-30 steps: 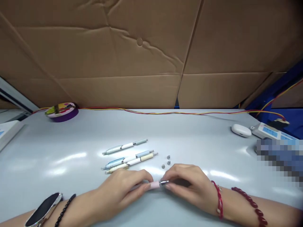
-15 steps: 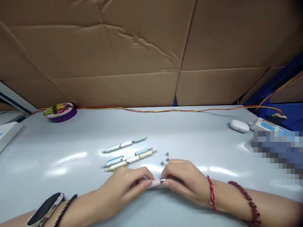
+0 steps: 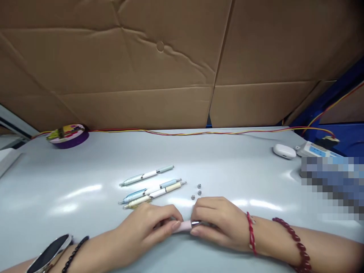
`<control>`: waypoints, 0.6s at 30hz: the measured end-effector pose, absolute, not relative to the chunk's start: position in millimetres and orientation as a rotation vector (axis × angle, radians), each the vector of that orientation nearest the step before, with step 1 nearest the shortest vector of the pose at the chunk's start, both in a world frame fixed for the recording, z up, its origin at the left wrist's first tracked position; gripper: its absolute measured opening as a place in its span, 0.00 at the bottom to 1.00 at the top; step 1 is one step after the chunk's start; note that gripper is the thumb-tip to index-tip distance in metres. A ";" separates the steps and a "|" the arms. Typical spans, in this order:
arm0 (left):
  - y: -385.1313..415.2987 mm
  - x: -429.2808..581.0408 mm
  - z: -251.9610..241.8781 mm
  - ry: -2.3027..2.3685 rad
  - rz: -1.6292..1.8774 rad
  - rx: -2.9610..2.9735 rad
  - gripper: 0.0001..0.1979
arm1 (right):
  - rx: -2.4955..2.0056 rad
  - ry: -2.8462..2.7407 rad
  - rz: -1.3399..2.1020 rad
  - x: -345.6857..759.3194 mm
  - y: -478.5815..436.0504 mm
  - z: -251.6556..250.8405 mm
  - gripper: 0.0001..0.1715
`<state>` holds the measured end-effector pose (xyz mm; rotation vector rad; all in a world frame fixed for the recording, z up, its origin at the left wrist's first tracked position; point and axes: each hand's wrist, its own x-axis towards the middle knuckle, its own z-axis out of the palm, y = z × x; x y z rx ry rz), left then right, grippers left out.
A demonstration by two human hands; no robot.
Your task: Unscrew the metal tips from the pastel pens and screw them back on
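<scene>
Between my hands, low in the middle, lies a pink pen (image 3: 185,226) with a shiny silver band. My left hand (image 3: 148,231) pinches its pink section between thumb and fingers. Closed around the other end, past the band, is my right hand (image 3: 217,222); its fingers hide part of the pen. Just beyond my hands a yellow-and-white pen (image 3: 158,193) and a blue-and-white pen (image 3: 155,189) lie side by side, with a green-and-white pen (image 3: 149,174) farther back. Three small silver metal pieces (image 3: 199,192) rest on the table near my right fingers.
Red and yellow wires (image 3: 176,134) run along the back of the table (image 3: 227,163) below a cardboard wall (image 3: 136,106). A purple round tape roll (image 3: 69,142) sits at back left. At right are a white earphone case (image 3: 284,151), a power strip (image 3: 315,150) and a blurred-out patch.
My right hand has shifted slightly left along the pink pen, and more of the silver band shows. The whole view has moved a little; the other pens and metal pieces lie as before.
</scene>
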<state>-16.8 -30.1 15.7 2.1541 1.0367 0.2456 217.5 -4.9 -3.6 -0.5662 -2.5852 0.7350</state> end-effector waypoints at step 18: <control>-27.8 -11.3 14.6 1.017 0.225 2.325 0.16 | -0.607 -2.707 0.091 210.9 -4.7 -10.4 0.24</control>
